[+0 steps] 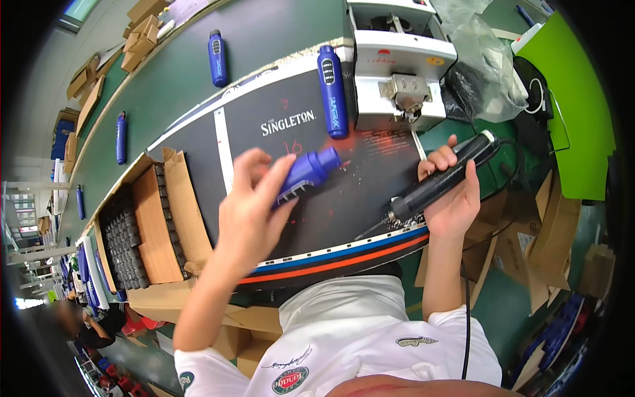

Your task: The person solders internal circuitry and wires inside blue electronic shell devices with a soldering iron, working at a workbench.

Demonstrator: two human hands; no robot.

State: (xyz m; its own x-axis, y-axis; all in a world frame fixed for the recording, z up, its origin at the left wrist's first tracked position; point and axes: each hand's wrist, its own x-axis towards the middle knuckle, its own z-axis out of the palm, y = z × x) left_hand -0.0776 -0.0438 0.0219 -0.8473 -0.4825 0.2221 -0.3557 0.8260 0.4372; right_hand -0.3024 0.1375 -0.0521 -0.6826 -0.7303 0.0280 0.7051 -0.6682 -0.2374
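My left hand [246, 210] is closed around a blue bottle-shaped device [316, 165], with its narrow end pointing up to the right and a row of dark slots facing me. In my right hand [454, 202] lies a black electric screwdriver [433, 188]. Its thin bit slants down to the left, above the black printed mat [278, 231] and apart from the blue device. Small bright bits, perhaps screws, are scattered on the mat near the tool's tip. A second blue device [333, 96] rests on the mat's far part, beyond my hands.
A white screw feeder machine [400, 106] stands at the far right of the mat. On the left, an open cardboard box [188, 212] holds rows of black parts. More blue devices [217, 59] are spaced along the green bench. Plastic bags [486, 73] and a cable lie rightward.
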